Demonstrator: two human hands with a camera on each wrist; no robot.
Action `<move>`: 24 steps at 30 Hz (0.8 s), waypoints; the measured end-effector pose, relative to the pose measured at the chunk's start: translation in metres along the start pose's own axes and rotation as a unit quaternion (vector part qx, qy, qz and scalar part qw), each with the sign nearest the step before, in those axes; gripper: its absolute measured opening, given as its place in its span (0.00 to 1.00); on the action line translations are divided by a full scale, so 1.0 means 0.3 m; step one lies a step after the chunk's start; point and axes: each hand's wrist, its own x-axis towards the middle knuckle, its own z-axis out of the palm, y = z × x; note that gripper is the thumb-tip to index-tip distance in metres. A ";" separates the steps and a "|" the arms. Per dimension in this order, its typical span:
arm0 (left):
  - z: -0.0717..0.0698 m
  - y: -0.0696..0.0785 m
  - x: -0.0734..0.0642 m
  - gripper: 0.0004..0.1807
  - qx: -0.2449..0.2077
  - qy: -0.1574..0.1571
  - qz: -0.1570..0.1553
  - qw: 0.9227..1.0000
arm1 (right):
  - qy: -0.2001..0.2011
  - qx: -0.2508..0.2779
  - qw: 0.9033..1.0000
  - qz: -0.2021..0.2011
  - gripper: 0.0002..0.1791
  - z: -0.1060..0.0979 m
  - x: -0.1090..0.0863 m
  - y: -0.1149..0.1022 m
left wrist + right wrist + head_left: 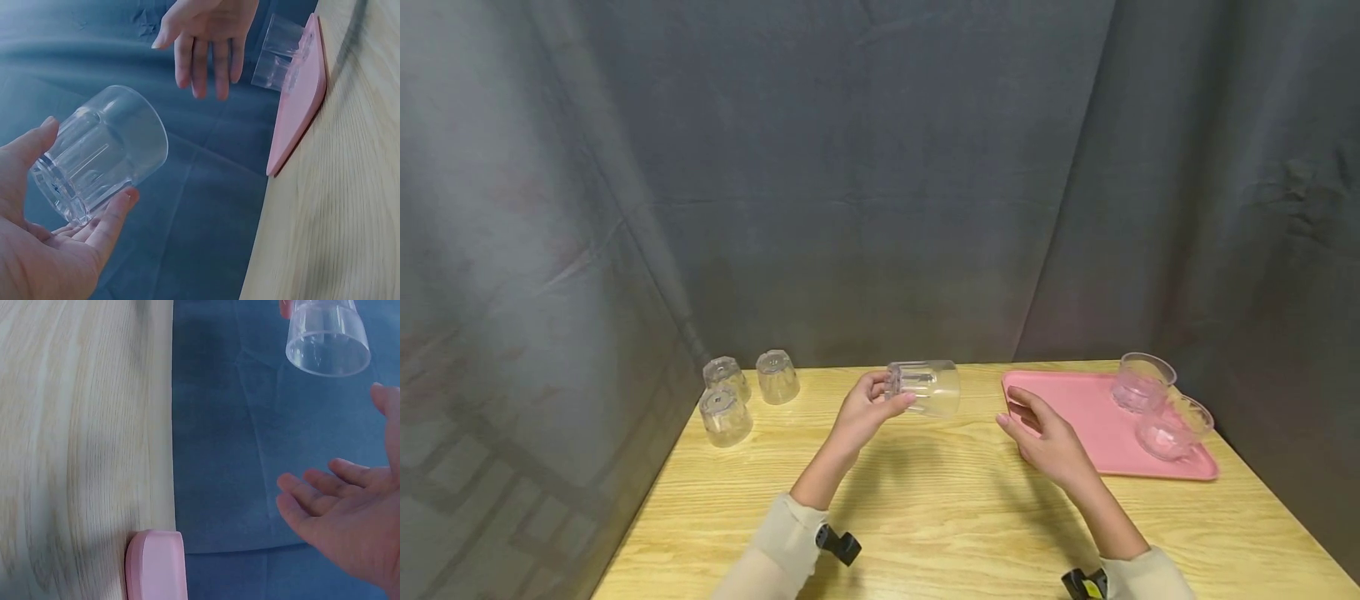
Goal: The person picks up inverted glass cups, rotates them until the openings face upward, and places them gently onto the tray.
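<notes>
The right hand (pixel 1049 442) is held wide and empty at four o'clock from the clear cup (pixel 938 388), gripped sideways by its base in the left hand (pixel 859 417); through a loose pinch it could be dropped. Open table (pixel 917 517) is left toward the pink tray (pixel 1093 408) at three; at twelve, its edge is backed by curtain (pixel 850 208).

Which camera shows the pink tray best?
The head view: nearly all of the pink tray shows there, from above. The left wrist view has it steeply slanted; the right wrist view catches only a cropped part.
</notes>
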 end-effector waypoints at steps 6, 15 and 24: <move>0.031 -0.005 0.005 0.37 -0.014 -0.005 -0.004 1.000 | -0.014 0.041 0.999 0.007 0.32 0.015 0.001 -0.017; 0.084 -0.014 0.009 0.36 -0.074 -0.006 -0.012 0.997 | -0.040 0.078 0.996 0.015 0.33 0.040 0.006 -0.045; 0.112 -0.020 0.011 0.37 -0.074 -0.016 -0.011 0.997 | -0.044 0.089 0.995 0.018 0.33 0.059 0.017 -0.053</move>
